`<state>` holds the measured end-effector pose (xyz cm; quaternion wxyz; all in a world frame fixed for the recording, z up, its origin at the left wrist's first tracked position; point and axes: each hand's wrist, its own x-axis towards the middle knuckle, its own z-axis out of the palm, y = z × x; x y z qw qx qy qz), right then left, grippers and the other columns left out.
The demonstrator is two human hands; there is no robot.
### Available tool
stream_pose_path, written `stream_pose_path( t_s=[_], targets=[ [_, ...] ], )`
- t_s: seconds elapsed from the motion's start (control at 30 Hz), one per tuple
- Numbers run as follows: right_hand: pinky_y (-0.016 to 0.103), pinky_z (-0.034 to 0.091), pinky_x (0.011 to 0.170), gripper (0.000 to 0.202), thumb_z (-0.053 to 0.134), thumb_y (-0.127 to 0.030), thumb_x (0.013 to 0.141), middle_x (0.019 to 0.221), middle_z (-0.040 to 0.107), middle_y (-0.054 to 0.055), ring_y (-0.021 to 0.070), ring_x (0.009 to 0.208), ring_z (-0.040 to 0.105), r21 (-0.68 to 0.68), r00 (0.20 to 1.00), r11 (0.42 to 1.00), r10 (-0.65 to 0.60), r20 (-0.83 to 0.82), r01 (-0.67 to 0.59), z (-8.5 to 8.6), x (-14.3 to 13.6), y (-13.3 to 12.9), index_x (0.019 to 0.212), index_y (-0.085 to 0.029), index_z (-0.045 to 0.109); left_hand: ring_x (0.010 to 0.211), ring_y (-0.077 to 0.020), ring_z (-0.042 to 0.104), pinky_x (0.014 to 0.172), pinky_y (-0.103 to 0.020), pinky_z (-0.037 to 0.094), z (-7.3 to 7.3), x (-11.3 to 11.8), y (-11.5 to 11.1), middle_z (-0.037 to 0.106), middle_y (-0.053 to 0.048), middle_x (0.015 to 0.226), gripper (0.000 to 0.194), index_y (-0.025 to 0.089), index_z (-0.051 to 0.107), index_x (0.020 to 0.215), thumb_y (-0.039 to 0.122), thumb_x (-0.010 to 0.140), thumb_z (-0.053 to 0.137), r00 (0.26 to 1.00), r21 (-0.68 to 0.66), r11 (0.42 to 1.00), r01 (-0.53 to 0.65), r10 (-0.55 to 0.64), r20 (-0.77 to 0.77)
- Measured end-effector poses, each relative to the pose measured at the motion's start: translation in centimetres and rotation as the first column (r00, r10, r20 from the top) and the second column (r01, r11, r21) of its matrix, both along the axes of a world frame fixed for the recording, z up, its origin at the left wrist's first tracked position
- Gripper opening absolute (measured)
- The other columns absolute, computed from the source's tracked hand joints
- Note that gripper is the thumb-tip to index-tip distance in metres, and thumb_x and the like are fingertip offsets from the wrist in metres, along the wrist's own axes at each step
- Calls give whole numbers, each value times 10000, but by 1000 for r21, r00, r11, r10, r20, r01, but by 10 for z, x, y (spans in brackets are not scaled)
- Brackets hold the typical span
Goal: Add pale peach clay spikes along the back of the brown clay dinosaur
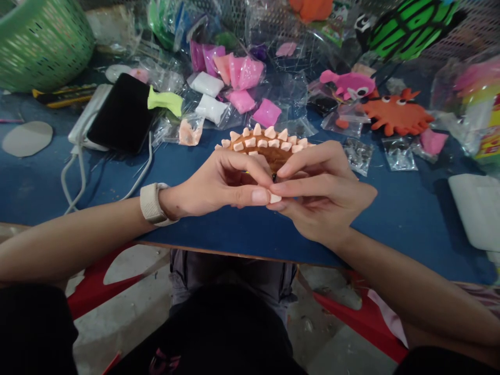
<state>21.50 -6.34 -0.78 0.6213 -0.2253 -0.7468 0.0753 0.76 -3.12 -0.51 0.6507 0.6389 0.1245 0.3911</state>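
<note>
A small piece of pale peach clay (275, 198) is pinched between the fingertips of both hands over the blue table. My left hand (230, 179), with a beige-strapped watch on its wrist, presses it with thumb and forefinger. From the other side, my right hand (324, 185) closes its thumb and fingers on the same piece. Just behind the hands sits a brown clay figure (269, 155) studded with rows of pale spikes and lumps; its lower part is hidden by my hands.
Bagged pink clay (244, 73) and white clay packs (211, 107) lie behind the figure. A black phone (122, 112) with white cables lies left, near a green basket (42, 44). At right are an orange clay crab (400, 113), a pink clay fish (349, 84) and a white case (476, 208).
</note>
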Motion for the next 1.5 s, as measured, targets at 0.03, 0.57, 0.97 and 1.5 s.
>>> stream_pose_path(
  t_s=[0.03, 0.57, 0.97, 1.5],
  targets=[
    [353, 662, 612, 76, 879, -439, 1027, 988, 799, -3, 175, 792, 751, -1, 1000, 1000, -8, 14, 8, 1, 0, 0, 1084, -389, 875, 628, -102, 639, 594, -268, 534, 0, 0, 0, 778, -33, 808, 339, 226, 855, 841, 518, 857, 1026, 1000, 9, 1000, -7, 7, 7],
    [308, 612, 523, 190, 891, -436, 1014, 958, 828, 2, 169, 749, 746, 88, 1000, 996, -9, 23, 7, 2, 3, 6, 1164, -318, 886, 559, -48, 587, 486, -175, 478, 7, -3, -4, 770, -32, 863, 209, 209, 904, 900, 404, 942, 965, 998, -105, 994, 44, -38, 56],
    [309, 656, 667, 164, 901, -366, 1018, 942, 845, 31, 151, 754, 788, 201, 998, 980, -5, 55, -6, 6, 6, 9, 1045, -206, 877, 582, -61, 601, 525, -202, 488, 6, -3, -3, 776, -28, 834, 200, 216, 896, 867, 385, 917, 990, 999, -51, 999, 13, -11, 34],
    [365, 692, 663, 156, 882, -399, 1029, 993, 815, 12, 175, 782, 759, 156, 993, 988, -38, 116, 20, 4, 7, 5, 1167, -325, 878, 729, -92, 672, 689, -241, 560, 5, -1, -2, 797, -47, 943, 193, 209, 898, 958, 397, 974, 941, 989, -67, 987, 146, -144, 34]
  ],
)
